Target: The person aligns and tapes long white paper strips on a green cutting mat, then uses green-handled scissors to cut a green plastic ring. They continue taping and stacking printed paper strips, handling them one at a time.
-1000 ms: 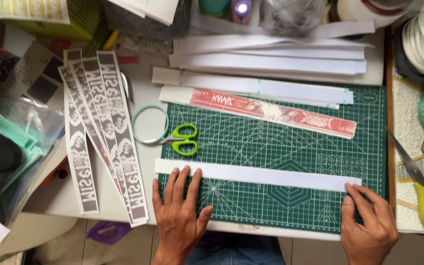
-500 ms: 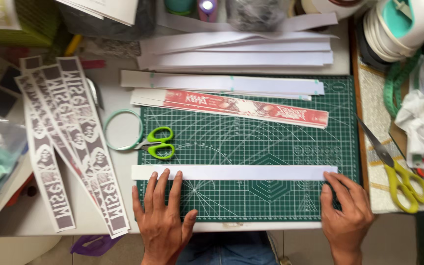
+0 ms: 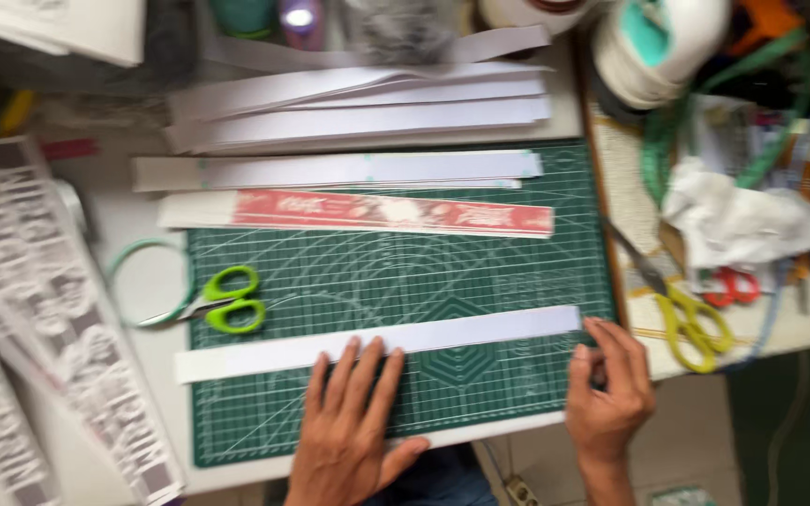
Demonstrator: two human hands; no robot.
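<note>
While the left hand (image 3: 349,422) lies flat with its fingers spread on the green cutting mat (image 3: 480,375), its fingertips press on the long white paper strip (image 3: 377,342) that runs across the near part of the mat. The right hand (image 3: 611,394) is at the strip's right end, its fingers curled loosely at the mat's right edge; whether it pinches the paper I cannot tell. The strip's left end sticks out past the mat onto the white table (image 3: 142,225). Just left of the mat, a pair of green-handled scissors (image 3: 217,302) lies beside a pale green ring (image 3: 133,281). Farther back on the mat sits a red printed strip (image 3: 391,213), with more white strips (image 3: 358,117) stacked beyond it. Yellow-handled scissors (image 3: 682,309) rest to the right of the mat. Grey printed strips (image 3: 58,319) lie at the far left.
</note>
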